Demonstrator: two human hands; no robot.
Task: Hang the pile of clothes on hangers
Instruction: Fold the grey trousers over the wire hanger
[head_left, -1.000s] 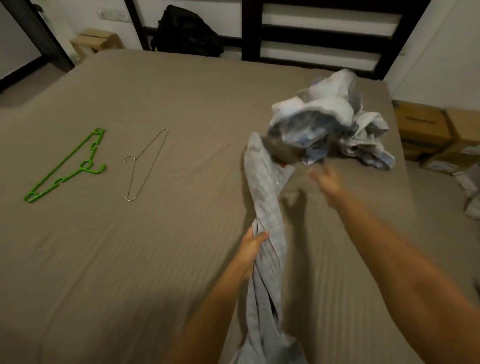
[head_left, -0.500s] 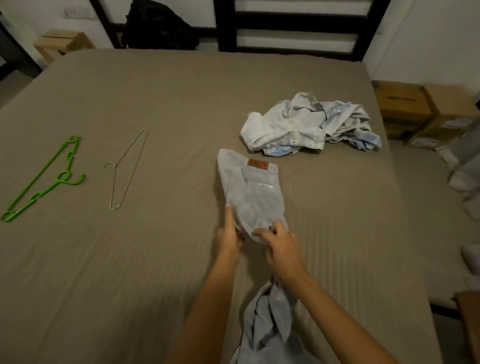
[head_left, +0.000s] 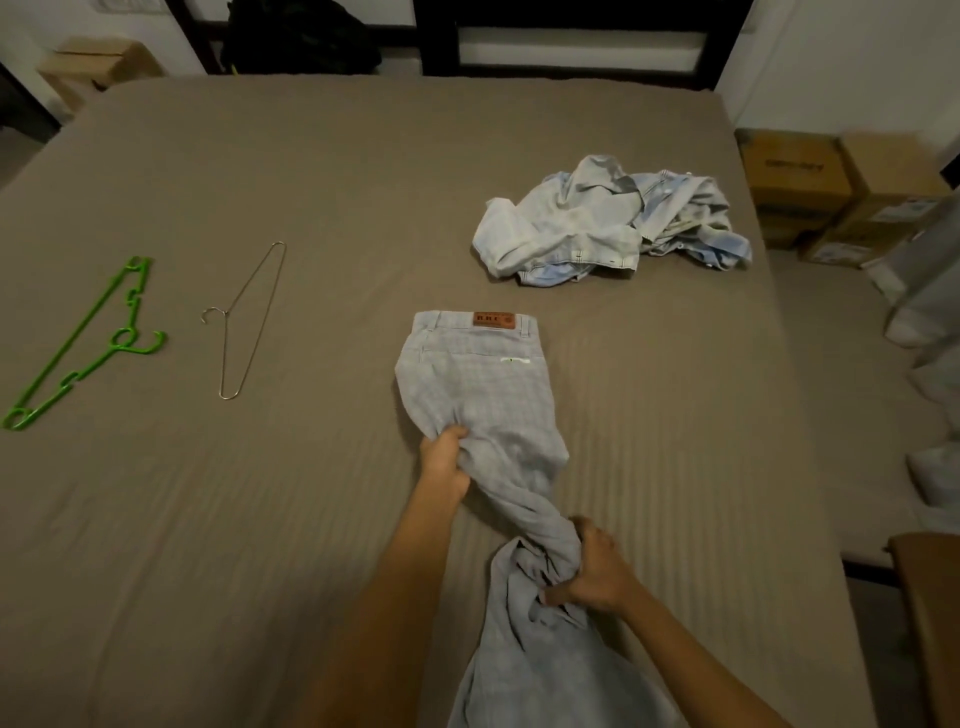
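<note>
The grey trousers (head_left: 478, 384) lie flatter on the bed (head_left: 260, 545) than half a second ago, waistband and brown patch squared at the far end. The left hand (head_left: 444, 462) still pinches the fabric at the left edge of the seat. The right hand (head_left: 592, 569) has dropped back from beside it and now grips the bunched legs nearer the person. The pile of clothes (head_left: 608, 223) lies beyond to the right, the green hanger (head_left: 83, 343) and wire hanger (head_left: 249, 322) well apart to the left, all unmoved.
</note>
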